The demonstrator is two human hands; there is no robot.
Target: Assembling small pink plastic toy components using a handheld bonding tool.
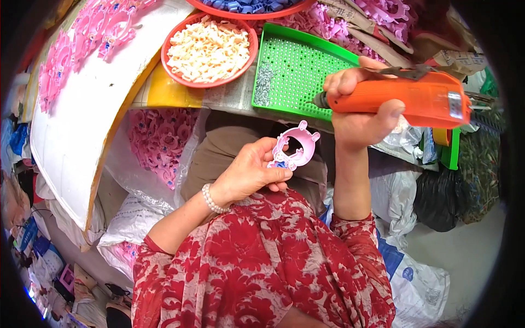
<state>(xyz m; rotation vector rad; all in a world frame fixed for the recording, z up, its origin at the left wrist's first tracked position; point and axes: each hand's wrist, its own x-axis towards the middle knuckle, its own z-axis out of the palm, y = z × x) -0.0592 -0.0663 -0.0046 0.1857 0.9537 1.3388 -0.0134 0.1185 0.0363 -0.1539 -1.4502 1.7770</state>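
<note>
My left hand (252, 168) grips a pink plastic ring-shaped part (304, 143) with two small ears and a bit of blue near my thumb. It is held above my lap. Wrapped in my right hand (358, 104) is an orange electric screwdriver (407, 98), lying nearly level with its dark tip pointing left. That tip hangs over the green perforated tray (298, 57), whose left side holds a heap of small silver screws (264, 85). Whether a screw sits on the tip is too small to tell.
A red basket of cream-coloured pieces (209, 49) stands left of the tray, with a basket of blue parts (246, 6) behind. Pink parts (90, 38) lie on the white board (71, 136) at left. More pink parts (161, 139) fill a clear bag beside my legs.
</note>
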